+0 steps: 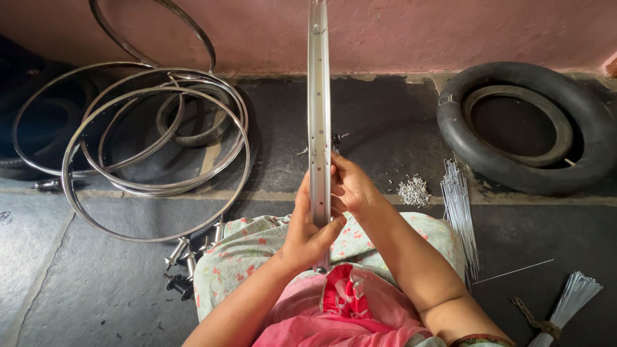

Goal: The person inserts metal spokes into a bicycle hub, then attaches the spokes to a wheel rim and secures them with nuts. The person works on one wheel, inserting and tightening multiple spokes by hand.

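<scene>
A shiny metal wheel rim (318,96) stands upright on edge in front of me, seen edge-on, its lower part resting in my lap. My left hand (307,232) grips the rim from the left, thumb wrapped across its inner face. My right hand (350,186) holds the rim from the right, a little higher, fingers curled against it. Behind the rim, near my hands, a hub with spokes (335,140) partly shows; most of it is hidden.
Several bare rims (154,128) lie stacked on the stone floor at left, with a few hubs (183,254) near my knee. A black tyre (524,125) lies at right. A pile of nipples (413,191) and spoke bundles (459,212) (569,302) lie at right.
</scene>
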Action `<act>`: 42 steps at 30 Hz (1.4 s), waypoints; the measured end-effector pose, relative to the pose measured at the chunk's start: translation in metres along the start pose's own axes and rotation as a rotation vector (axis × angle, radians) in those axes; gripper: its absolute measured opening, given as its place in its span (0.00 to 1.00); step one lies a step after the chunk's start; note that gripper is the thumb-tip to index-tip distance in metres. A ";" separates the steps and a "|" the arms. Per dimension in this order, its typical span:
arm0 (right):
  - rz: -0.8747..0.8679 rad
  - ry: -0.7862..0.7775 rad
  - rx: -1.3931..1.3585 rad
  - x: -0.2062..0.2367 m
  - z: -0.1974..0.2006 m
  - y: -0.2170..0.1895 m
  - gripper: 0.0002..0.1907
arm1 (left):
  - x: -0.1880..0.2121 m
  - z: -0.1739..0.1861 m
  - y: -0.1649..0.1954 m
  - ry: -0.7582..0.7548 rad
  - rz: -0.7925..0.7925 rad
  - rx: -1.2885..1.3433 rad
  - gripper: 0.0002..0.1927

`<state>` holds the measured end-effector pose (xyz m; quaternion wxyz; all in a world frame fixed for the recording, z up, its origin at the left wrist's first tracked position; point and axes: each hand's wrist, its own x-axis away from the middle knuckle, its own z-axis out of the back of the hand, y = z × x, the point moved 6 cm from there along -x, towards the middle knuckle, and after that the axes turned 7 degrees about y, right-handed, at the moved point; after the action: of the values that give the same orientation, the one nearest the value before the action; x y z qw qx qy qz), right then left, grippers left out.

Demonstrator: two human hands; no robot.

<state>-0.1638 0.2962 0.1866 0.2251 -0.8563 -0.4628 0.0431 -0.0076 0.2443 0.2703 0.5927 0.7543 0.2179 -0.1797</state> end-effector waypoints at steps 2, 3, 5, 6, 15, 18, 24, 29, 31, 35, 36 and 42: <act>-0.006 0.076 -0.045 0.001 -0.001 0.000 0.18 | 0.000 0.002 -0.001 0.035 -0.008 -0.050 0.46; -0.011 0.116 -0.069 0.002 -0.001 0.002 0.16 | 0.001 0.004 -0.001 0.053 -0.010 -0.075 0.46; 0.034 0.300 -0.210 0.001 0.005 0.000 0.15 | 0.001 0.005 -0.002 0.048 0.009 -0.035 0.46; 0.056 0.394 -0.281 0.002 0.010 0.000 0.14 | 0.001 0.005 -0.002 0.047 0.019 -0.015 0.46; -0.001 0.069 -0.126 0.010 -0.014 0.017 0.11 | -0.017 0.007 0.036 0.174 -0.279 -0.615 0.39; 0.036 0.167 0.002 0.011 -0.009 0.015 0.10 | -0.035 0.010 0.042 0.214 -0.270 -0.729 0.31; 0.138 0.450 0.673 -0.014 0.070 -0.039 0.18 | -0.054 0.009 0.020 0.131 0.106 -0.168 0.27; 0.492 0.500 2.263 0.005 0.182 -0.132 0.16 | -0.054 0.011 0.013 0.154 0.126 -0.274 0.22; 0.123 0.877 2.300 0.036 0.252 -0.168 0.20 | -0.053 0.015 0.010 0.154 0.199 -0.232 0.20; 0.147 1.036 2.342 0.078 0.307 -0.194 0.20 | -0.058 0.026 0.014 0.164 0.279 -0.205 0.21; 0.233 1.039 2.323 0.083 0.312 -0.194 0.22 | -0.060 0.028 0.014 0.178 0.312 -0.188 0.22; 0.252 0.919 2.299 0.061 0.318 -0.180 0.17 | -0.078 0.024 0.035 0.107 0.137 -0.328 0.22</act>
<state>-0.3585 0.5405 -0.0135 0.9792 -0.1373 0.0499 0.1409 -0.0542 0.2052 0.3346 0.7062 0.6690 0.2237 -0.0607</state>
